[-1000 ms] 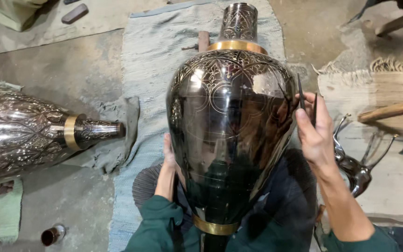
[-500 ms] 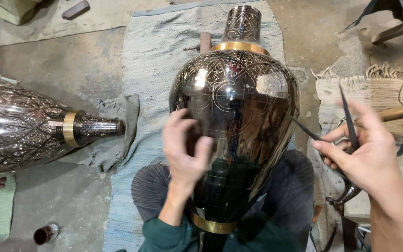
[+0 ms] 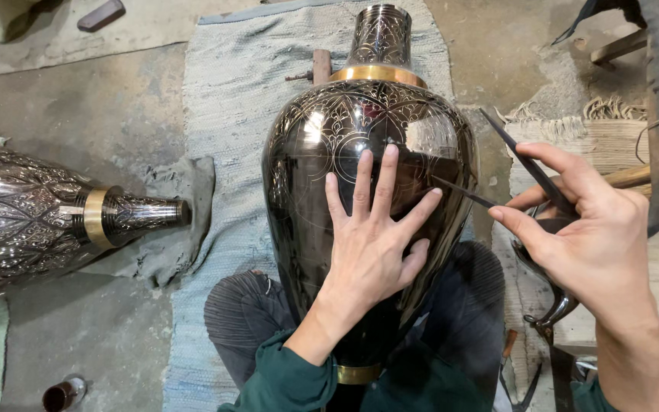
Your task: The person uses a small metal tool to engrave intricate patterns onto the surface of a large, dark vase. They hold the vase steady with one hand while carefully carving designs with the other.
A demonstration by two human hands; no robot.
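Note:
A large dark metal vase (image 3: 322, 152) with engraved patterns and brass bands lies across my lap, its neck pointing away from me. My left hand (image 3: 371, 244) rests flat on its belly with the fingers spread. My right hand (image 3: 593, 236) is to the right of the vase and holds a pair of metal dividers (image 3: 524, 164). One thin leg of the dividers points at the vase's side, close to my left fingertips. The other leg sticks up and away.
A second engraved vase (image 3: 40, 217) lies on its side at the left on a grey cloth. A pale woven mat (image 3: 230, 114) covers the concrete floor under me. A small can (image 3: 62, 393) stands at the lower left. A straw mat and wooden pieces are at the right.
My left hand moved from the vase's side onto its front and spread flat. My right hand took up the dividers and brought a point toward the vase.

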